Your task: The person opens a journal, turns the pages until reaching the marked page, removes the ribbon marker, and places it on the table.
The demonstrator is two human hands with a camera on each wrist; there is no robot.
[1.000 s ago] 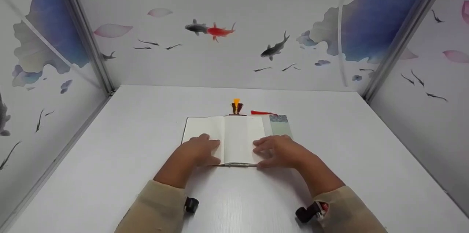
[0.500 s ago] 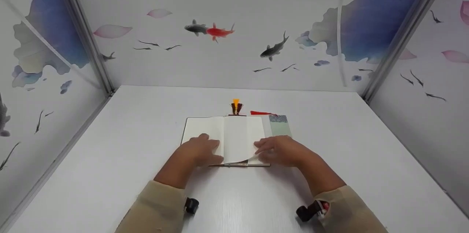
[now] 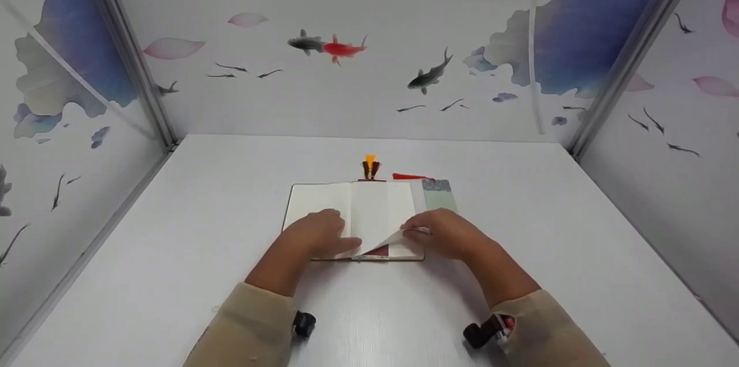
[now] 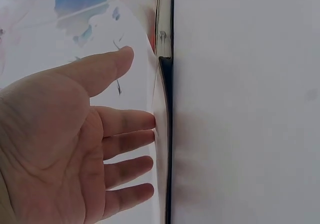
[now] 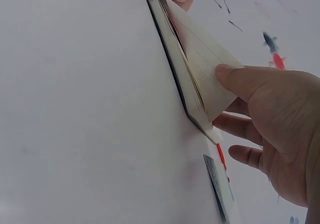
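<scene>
An open notebook (image 3: 314, 197) with blank pages lies on the white table, its spine pointing away from me. My left hand (image 3: 317, 234) rests on its left page; in the left wrist view the fingers are straight, their tips on the paper, the thumb spread apart. My right hand (image 3: 447, 234) pinches the near corner of a page (image 5: 207, 64) between thumb and fingers. That corner is lifted and folds back toward the right hand. Beneath it shows a dark red strip (image 3: 378, 251). A dark red piece with an orange tassel (image 3: 370, 166) sticks out past the notebook's far edge.
Right of the notebook lies a pale green card (image 3: 440, 198) with a grey-blue patterned end, partly behind the right hand. A red tassel (image 3: 411, 176) lies by its far end. Printed wall panels (image 3: 369, 96) bound the white table (image 3: 231, 182) at the back and sides.
My right hand has raised the near right corner of the page, exposing the dark red strip below. The left thumb has moved slightly right toward the notebook's middle.
</scene>
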